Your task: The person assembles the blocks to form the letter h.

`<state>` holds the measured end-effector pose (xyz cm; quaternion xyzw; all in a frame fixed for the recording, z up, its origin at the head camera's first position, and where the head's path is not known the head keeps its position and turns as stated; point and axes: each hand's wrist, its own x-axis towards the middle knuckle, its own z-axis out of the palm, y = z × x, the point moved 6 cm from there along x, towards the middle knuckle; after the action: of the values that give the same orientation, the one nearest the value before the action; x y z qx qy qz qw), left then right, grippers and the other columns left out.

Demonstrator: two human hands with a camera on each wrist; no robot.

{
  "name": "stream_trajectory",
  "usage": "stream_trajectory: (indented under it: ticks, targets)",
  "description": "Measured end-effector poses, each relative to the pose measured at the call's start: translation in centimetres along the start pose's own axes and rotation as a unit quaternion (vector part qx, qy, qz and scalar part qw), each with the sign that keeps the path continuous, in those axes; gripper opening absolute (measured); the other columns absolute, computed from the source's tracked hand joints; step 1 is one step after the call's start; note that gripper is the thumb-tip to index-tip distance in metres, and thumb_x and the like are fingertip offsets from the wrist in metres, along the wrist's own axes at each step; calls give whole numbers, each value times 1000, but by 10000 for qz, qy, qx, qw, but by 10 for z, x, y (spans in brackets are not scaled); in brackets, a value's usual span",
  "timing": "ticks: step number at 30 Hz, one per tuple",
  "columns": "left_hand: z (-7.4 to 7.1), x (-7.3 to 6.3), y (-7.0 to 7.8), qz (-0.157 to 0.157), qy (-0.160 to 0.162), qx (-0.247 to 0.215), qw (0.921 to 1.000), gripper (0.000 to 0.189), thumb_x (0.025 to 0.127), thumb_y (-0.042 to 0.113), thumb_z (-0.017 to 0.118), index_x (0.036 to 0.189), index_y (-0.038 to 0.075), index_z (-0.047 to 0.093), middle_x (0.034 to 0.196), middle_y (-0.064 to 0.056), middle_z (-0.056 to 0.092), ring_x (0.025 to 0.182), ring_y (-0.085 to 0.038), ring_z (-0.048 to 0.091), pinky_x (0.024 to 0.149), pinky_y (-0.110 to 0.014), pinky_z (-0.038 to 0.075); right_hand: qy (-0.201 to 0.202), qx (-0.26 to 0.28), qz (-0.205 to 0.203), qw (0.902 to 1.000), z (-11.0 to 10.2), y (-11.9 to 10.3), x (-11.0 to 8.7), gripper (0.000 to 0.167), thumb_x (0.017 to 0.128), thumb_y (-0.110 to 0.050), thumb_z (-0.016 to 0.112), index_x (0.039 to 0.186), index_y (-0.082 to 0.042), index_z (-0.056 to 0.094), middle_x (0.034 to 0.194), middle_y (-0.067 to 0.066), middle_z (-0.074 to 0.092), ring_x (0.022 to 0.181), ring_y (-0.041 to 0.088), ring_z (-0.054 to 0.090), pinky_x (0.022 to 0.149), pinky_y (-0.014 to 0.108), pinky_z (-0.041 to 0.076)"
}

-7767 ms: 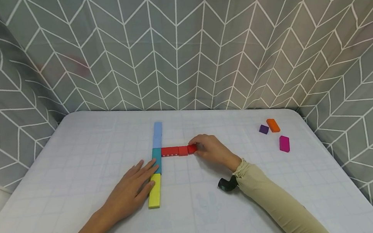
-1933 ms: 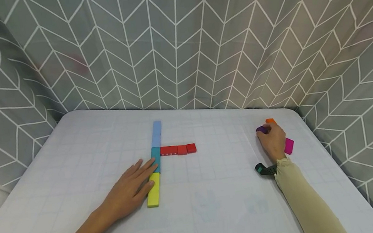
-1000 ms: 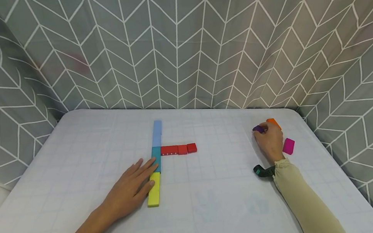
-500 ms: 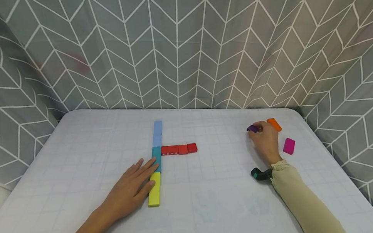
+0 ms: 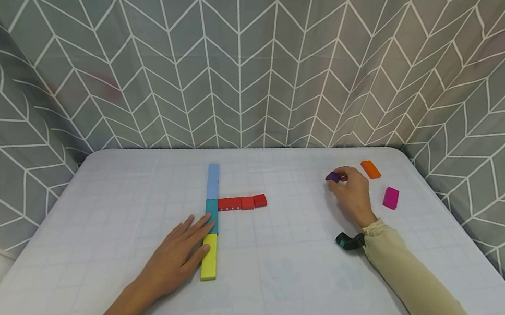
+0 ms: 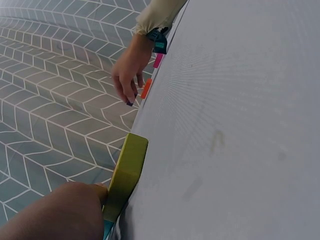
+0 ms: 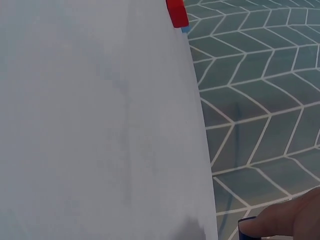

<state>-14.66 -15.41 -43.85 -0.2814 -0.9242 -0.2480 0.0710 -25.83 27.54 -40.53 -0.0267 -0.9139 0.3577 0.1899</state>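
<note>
My right hand (image 5: 352, 192) pinches a small purple block (image 5: 332, 177) between thumb and fingers, at the right side of the table. In the right wrist view only a dark edge of that block (image 7: 247, 229) shows by the thumb. My left hand (image 5: 177, 258) lies flat with straight fingers, its tips resting on the teal block (image 5: 212, 209) and its thumb on the yellow block (image 5: 209, 260). A light blue block (image 5: 213, 180) continues this upright line at the far end. From the teal block a row of red blocks (image 5: 230, 204) runs to the right, the first with white dots.
An orange block (image 5: 370, 169) and a magenta block (image 5: 391, 198) lie near the table's right edge. The white table (image 5: 270, 302) has rounded far corners. Behind it hangs a grey curtain (image 5: 240, 59) with white chevron lines.
Earlier my right hand set the last red block at the row's end. Since then it has gone to the right, picked up the purple block and carried it leftward. My left hand has stayed put.
</note>
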Motion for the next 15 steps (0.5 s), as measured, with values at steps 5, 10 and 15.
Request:
stream_trajectory:
  ticks: [5,10,15]
  targets:
    - [0,0,0,-25,-30,-7,10000,54,108,34,57,157,15,49,165,-1,38,152,-39,28,120,-60,25,-88,-13,-120,9999,3,-8,-4,32,92,-5,75,120,8,68,113,25,67,102,38,60,84,44,49]
    - [2,0,-2,-105,-146,-25,9998,55,108,35,57,158,16,48,165,0,36,153,-38,26,121,-59,24,-129,-37,-187,9997,5,-13,-7,32,91,-4,76,119,8,68,113,24,68,101,38,61,82,44,48]
    - [2,0,-4,-147,-211,-29,9997,56,108,36,57,159,17,47,166,1,35,154,-37,25,122,-58,22,-137,-30,-229,9996,7,-16,-8,32,90,-4,77,119,9,69,113,25,68,101,39,61,83,46,49]
